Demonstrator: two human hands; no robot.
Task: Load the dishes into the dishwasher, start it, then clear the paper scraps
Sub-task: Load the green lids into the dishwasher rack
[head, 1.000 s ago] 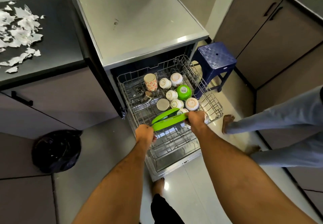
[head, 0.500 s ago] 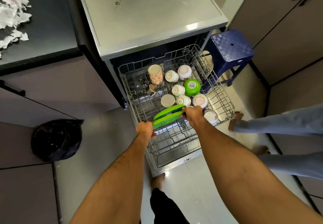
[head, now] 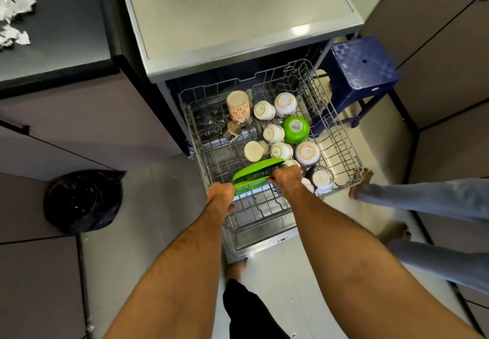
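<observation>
Both hands hold the two green plates (head: 255,173) on edge over the near part of the pulled-out dishwasher rack (head: 344,142): the left hand (head: 220,195) curls its grip round the lower left rim, and the right hand (head: 287,178) curls round the upper right rim. The plates' long line runs from lower left to upper right, roughly across the rack, with the upturned cups (head: 275,133) and bowls just beyond them. Seating the plates probably means lowering them straight down between the wires. The paper scraps (head: 14,10) lie well apart on the dark desk (head: 66,34).
</observation>
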